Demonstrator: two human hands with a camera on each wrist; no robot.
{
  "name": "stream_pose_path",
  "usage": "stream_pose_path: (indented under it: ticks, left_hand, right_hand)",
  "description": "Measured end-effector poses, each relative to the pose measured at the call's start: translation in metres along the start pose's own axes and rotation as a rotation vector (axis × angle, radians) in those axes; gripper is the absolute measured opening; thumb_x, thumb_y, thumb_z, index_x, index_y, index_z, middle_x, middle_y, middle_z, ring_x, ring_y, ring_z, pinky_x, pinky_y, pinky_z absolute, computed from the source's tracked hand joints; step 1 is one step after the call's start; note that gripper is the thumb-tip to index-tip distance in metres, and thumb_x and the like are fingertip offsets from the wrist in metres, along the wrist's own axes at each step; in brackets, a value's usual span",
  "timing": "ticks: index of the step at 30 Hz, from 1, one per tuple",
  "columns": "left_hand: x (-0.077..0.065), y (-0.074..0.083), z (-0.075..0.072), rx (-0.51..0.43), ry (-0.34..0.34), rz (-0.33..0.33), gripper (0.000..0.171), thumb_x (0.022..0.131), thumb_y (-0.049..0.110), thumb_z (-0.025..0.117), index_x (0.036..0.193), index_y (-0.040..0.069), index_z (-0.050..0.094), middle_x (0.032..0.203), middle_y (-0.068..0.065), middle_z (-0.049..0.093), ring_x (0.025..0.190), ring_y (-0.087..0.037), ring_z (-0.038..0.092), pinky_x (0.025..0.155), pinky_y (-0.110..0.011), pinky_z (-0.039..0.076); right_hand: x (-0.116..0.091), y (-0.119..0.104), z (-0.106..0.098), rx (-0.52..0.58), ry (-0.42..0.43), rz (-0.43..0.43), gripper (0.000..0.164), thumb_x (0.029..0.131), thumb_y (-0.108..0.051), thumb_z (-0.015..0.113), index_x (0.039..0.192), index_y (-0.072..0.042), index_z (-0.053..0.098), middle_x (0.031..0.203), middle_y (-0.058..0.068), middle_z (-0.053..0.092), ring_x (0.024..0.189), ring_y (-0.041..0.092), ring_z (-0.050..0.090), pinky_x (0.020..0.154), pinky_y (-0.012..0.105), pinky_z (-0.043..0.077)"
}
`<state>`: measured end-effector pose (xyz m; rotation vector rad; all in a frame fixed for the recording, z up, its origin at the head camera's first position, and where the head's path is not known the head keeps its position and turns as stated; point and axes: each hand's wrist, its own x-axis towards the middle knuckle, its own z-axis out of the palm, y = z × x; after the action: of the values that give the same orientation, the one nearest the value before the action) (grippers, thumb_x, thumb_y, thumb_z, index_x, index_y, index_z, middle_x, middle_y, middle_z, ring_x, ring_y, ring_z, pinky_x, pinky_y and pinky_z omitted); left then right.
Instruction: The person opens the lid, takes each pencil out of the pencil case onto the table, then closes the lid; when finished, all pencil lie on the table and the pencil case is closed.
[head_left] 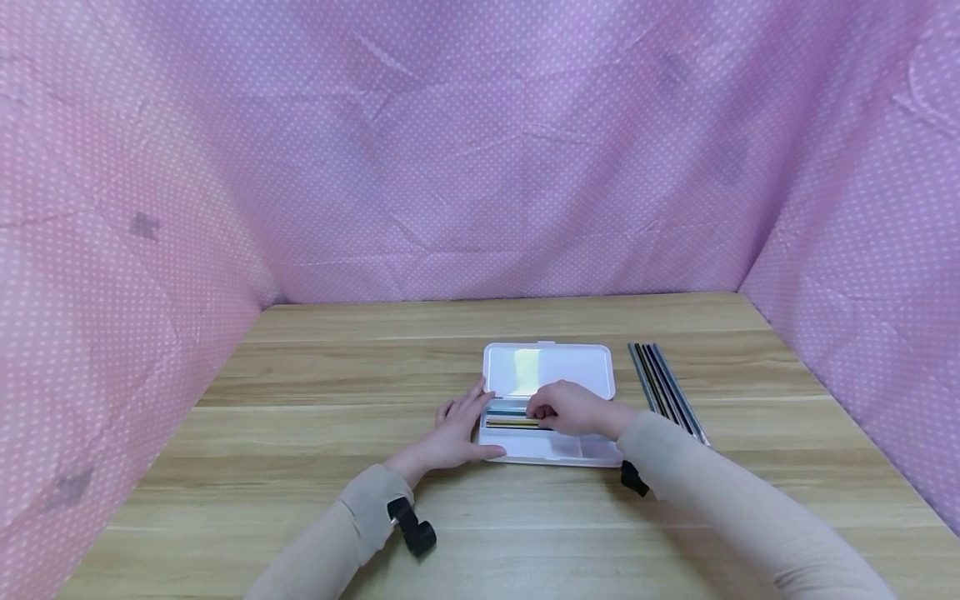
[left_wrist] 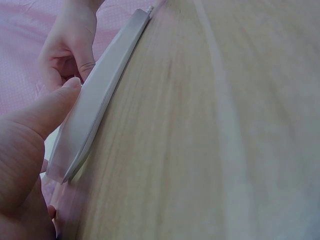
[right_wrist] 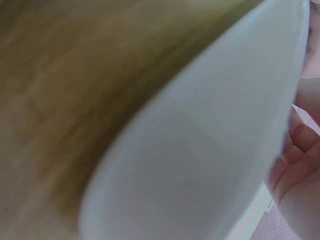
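A white pencil case lies unfolded on the table, its lid laid back behind it. Several pencils, among them gold and blue ones, lie lengthwise in its tray. My left hand spans the case's left end with straight, spread fingers; in the left wrist view its thumb touches the near rim. Over the tray, my right hand has curled fingers and pinches at a pencil among those lying there. Its fingertips are partly hidden in the head view, and the case wall blocks them in the right wrist view.
A row of loose dark and silver pencils lies on the wooden table to the right of the case, partly behind my right forearm. Pink dotted cloth hangs around the table's back and sides.
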<state>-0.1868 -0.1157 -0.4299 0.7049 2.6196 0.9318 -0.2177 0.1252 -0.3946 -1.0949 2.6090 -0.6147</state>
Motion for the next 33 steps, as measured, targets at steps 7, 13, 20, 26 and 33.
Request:
stream_pose_path:
  ticks: [7,13,20,26,33]
  left_hand:
    - [0.0,0.0,0.0,-0.001,0.01,-0.002,0.086,0.082,0.042,0.071,0.149,0.012,0.027,0.161,-0.006,0.0,0.145,-0.036,0.009,0.113,-0.057,0.0]
    - [0.0,0.0,0.0,-0.006,0.011,0.004,0.087,0.081,0.042,0.072,0.149,0.01,0.027,0.161,-0.006,0.0,0.145,-0.036,0.009,0.113,-0.058,0.0]
    - [0.001,0.001,0.0,-0.008,0.011,0.009,0.087,0.081,0.042,0.072,0.149,0.011,0.027,0.161,-0.007,0.001,0.145,-0.036,0.01,0.112,-0.058,0.0]
    - [0.002,0.001,0.001,0.001,0.014,-0.004,0.087,0.081,0.042,0.072,0.149,0.012,0.027,0.161,-0.007,0.001,0.145,-0.036,0.011,0.112,-0.058,0.001]
    - [0.002,0.0,0.0,0.004,0.02,0.008,0.087,0.081,0.042,0.072,0.148,0.009,0.028,0.161,-0.009,0.001,0.144,-0.037,0.011,0.112,-0.059,0.002]
  right_hand:
    - [-0.001,0.002,-0.001,0.024,0.002,-0.035,0.014,0.086,0.001,0.064,0.095,-0.009,0.069,0.08,-0.005,0.062,0.072,0.005,0.05,0.071,0.023,0.047]
    - [-0.004,0.003,-0.005,0.042,0.054,-0.062,0.013,0.085,0.0,0.065,0.095,-0.006,0.069,0.081,-0.002,0.063,0.074,0.005,0.052,0.071,0.023,0.047]
    - [-0.007,0.005,-0.011,0.112,0.135,-0.039,0.013,0.086,-0.001,0.064,0.097,-0.007,0.065,0.084,0.001,0.062,0.076,0.007,0.052,0.07,0.024,0.047]
    - [-0.009,0.007,-0.018,0.191,0.168,0.012,0.014,0.087,-0.002,0.063,0.1,-0.008,0.064,0.089,0.004,0.063,0.081,0.011,0.054,0.071,0.025,0.048]
    - [-0.012,0.012,-0.025,0.342,0.229,0.111,0.015,0.09,-0.001,0.059,0.104,-0.005,0.063,0.091,0.006,0.063,0.087,0.017,0.055,0.074,0.028,0.046]
